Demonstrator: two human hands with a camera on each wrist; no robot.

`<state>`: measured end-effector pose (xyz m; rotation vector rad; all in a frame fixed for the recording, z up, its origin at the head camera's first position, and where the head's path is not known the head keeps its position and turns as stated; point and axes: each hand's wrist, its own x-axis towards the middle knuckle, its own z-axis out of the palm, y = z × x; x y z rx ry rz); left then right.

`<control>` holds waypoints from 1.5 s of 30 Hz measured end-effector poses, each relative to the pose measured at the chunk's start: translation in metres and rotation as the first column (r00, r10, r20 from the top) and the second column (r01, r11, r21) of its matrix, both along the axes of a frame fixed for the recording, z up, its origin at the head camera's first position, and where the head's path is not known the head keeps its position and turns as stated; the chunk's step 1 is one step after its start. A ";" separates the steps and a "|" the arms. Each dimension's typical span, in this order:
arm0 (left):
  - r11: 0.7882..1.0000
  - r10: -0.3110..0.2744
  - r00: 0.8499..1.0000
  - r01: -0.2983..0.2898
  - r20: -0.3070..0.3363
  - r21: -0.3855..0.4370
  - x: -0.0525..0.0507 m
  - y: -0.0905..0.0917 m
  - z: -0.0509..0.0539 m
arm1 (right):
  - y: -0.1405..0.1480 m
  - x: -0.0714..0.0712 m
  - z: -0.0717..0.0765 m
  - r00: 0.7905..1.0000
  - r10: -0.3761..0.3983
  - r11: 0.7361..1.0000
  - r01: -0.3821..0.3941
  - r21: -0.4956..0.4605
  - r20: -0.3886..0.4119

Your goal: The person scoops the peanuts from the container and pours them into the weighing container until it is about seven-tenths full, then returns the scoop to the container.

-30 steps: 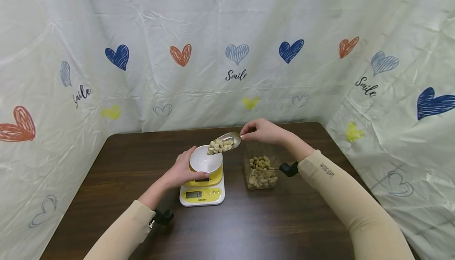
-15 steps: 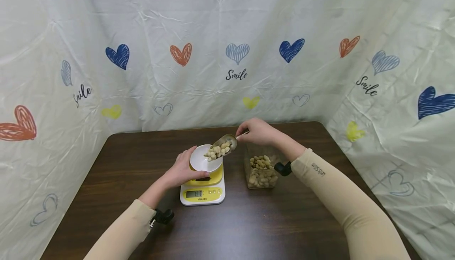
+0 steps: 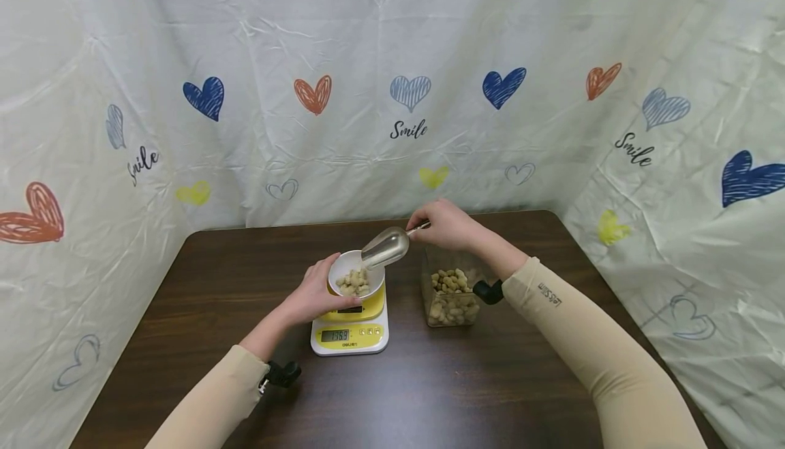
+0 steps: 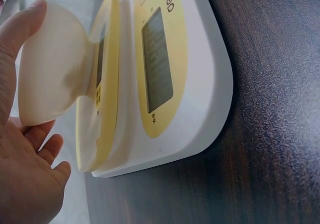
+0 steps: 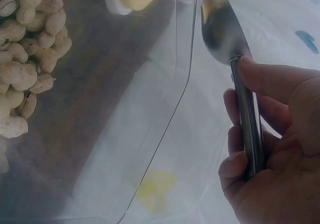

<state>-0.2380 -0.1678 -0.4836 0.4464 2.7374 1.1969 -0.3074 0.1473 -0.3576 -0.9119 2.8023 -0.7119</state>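
A white bowl with peanuts in it stands on the yellow platform of a kitchen scale, whose display is lit. My left hand holds the bowl by its side, thumb at the near rim; the left wrist view shows the thumb over the rim and the other fingers curled at the bowl's far side. In my right hand is the handle of a metal scoop, gripped with curled fingers in the right wrist view. The scoop tilts down, its lip over the bowl's right rim, with no peanuts visible in it.
Right of the scale stands a clear plastic container part filled with peanuts, below my right forearm. The dark wooden table ends at the back against a hanging sheet printed with hearts.
Peanuts have gone from the scoop into the bowl, and the scoop has tipped over. The right hand shifted slightly left. The display reading has changed. The left hand stays on the bowl.
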 end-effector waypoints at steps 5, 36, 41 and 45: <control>1.000 -0.005 1.000 0.005 0.005 0.006 0.000 0.000 -0.001 | 0.002 0.001 -0.001 1.000 -0.010 1.000 0.010 0.002 -0.014; 0.999 -0.026 1.000 0.026 -0.016 0.038 0.008 0.006 0.027 | 0.066 0.023 0.033 0.998 -0.058 0.993 0.059 -0.106 0.010; 0.996 -0.057 0.997 0.060 -0.058 0.059 0.015 0.016 0.047 | 0.091 0.028 0.044 0.997 -0.059 0.995 0.055 -0.079 -0.046; 0.988 -0.123 0.989 0.129 -0.079 0.079 0.022 0.034 0.060 | 0.106 0.033 0.051 0.993 -0.056 0.998 0.053 -0.032 -0.105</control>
